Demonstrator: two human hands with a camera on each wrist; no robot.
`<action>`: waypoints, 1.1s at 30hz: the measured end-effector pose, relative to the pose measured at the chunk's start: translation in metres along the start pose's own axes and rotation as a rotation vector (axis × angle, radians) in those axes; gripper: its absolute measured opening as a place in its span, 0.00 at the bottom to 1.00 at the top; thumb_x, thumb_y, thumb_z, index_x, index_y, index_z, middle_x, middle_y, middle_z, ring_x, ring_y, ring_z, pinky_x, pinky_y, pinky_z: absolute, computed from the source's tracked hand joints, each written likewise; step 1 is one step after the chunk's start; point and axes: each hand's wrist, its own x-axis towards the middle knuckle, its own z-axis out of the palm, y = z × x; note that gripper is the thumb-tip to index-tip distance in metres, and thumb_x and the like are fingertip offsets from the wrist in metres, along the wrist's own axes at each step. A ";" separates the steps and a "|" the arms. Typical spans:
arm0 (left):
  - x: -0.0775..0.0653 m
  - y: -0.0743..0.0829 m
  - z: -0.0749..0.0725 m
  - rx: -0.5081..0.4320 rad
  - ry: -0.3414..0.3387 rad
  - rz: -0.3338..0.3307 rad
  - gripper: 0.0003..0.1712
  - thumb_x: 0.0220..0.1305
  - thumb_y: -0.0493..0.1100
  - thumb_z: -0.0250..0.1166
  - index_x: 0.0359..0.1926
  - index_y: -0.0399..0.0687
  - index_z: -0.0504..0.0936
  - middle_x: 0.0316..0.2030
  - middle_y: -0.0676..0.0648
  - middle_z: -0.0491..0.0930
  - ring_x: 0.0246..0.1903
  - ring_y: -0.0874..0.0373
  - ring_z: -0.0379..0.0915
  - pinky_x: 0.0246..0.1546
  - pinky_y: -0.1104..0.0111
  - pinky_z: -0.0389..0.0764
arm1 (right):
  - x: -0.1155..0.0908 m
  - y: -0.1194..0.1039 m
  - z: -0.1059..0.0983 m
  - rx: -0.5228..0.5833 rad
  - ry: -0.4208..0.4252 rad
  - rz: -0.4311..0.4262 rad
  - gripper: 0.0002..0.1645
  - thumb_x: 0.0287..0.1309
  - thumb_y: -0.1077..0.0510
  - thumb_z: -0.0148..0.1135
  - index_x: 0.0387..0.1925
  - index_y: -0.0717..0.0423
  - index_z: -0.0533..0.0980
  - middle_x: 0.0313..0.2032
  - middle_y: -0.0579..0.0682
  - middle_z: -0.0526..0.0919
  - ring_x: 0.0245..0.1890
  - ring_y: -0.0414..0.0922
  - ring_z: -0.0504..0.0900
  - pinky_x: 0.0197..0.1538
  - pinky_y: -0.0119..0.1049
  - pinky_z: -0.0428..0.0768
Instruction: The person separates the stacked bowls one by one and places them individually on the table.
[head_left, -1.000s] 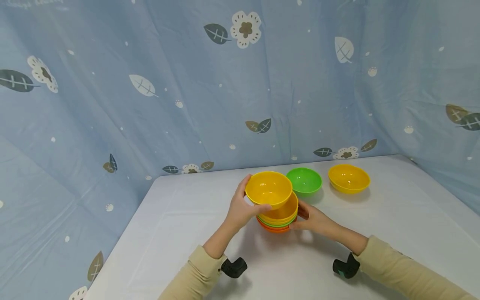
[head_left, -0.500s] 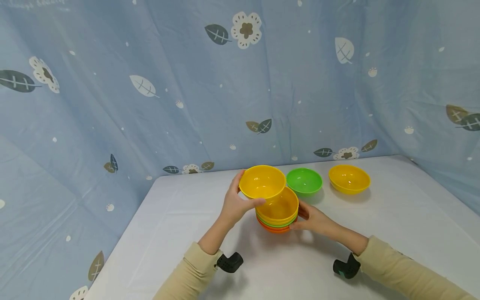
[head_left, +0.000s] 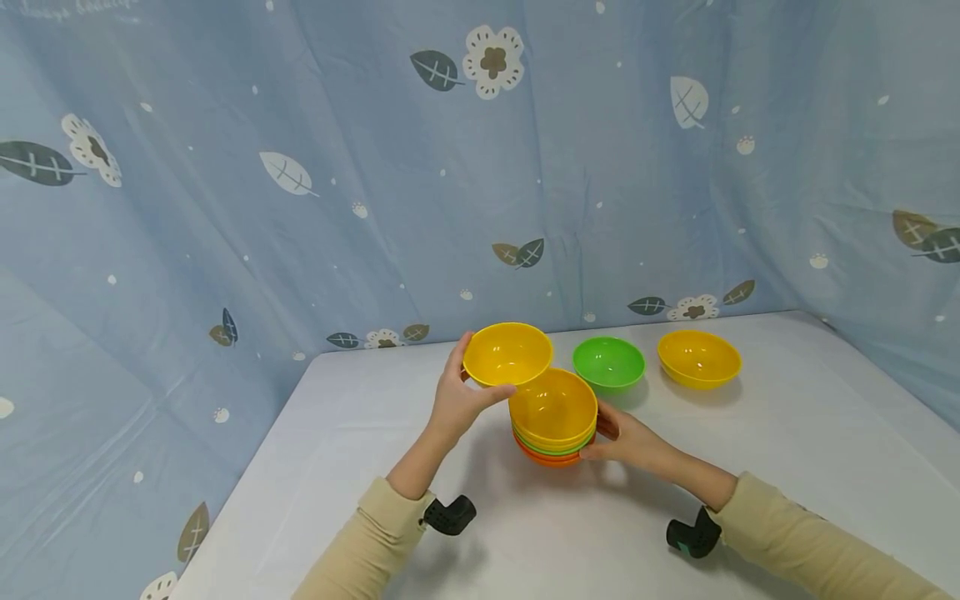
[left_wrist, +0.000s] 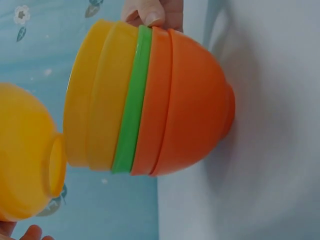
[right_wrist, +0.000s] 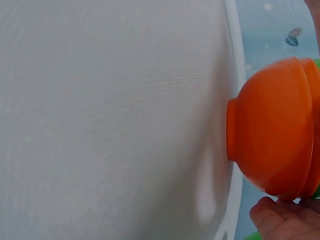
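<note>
My left hand [head_left: 459,398] holds a yellow bowl [head_left: 508,354] by its side, thumb at the front and fingers behind. This bowl is up and to the left of a nested bowl stack [head_left: 553,408]. In the left wrist view the held bowl's foot overlaps the stack's rim; whether they touch I cannot tell. Yellow bowls top the stack, with a green bowl [left_wrist: 134,100] under them and orange bowls [left_wrist: 192,105] at the bottom. From the right, my right hand [head_left: 633,439] grips the stack. Whether the stack sits on the table or just above it is unclear.
Behind the stack stands a green bowl [head_left: 608,363], and a yellow bowl [head_left: 699,360] stands farther right. All are on a table [head_left: 360,433] with a white cover. A blue patterned curtain [head_left: 375,183] hangs along the table's back and sides.
My left hand has moved left and away from me with the yellow bowl, uncovering more of the stack's top bowl. My right hand and the stack have stayed in place.
</note>
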 end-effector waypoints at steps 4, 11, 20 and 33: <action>0.003 0.003 -0.005 0.007 0.004 -0.008 0.61 0.38 0.56 0.75 0.70 0.51 0.50 0.66 0.47 0.56 0.58 0.50 0.60 0.54 0.58 0.71 | 0.002 -0.001 -0.002 -0.017 -0.010 -0.005 0.51 0.50 0.55 0.67 0.68 0.65 0.48 0.67 0.64 0.53 0.65 0.62 0.56 0.63 0.54 0.58; 0.004 0.000 -0.014 -0.014 0.038 -0.013 0.58 0.42 0.49 0.75 0.70 0.49 0.50 0.63 0.45 0.61 0.51 0.50 0.62 0.45 0.65 0.72 | -0.002 -0.002 -0.001 -0.004 -0.013 0.045 0.53 0.50 0.54 0.67 0.69 0.63 0.47 0.68 0.62 0.52 0.66 0.61 0.55 0.64 0.54 0.57; 0.013 -0.010 -0.019 -0.045 0.081 -0.074 0.57 0.44 0.46 0.74 0.70 0.51 0.49 0.63 0.45 0.60 0.53 0.51 0.60 0.49 0.61 0.67 | 0.000 -0.002 -0.003 0.021 -0.022 0.061 0.53 0.50 0.55 0.67 0.69 0.62 0.46 0.68 0.62 0.51 0.66 0.61 0.53 0.65 0.54 0.55; 0.028 -0.034 -0.015 -0.104 0.121 -0.089 0.59 0.46 0.43 0.73 0.71 0.47 0.44 0.68 0.42 0.51 0.63 0.47 0.56 0.59 0.57 0.67 | 0.001 -0.001 -0.004 0.036 -0.028 0.061 0.53 0.51 0.55 0.66 0.69 0.62 0.45 0.68 0.62 0.50 0.66 0.61 0.54 0.65 0.54 0.56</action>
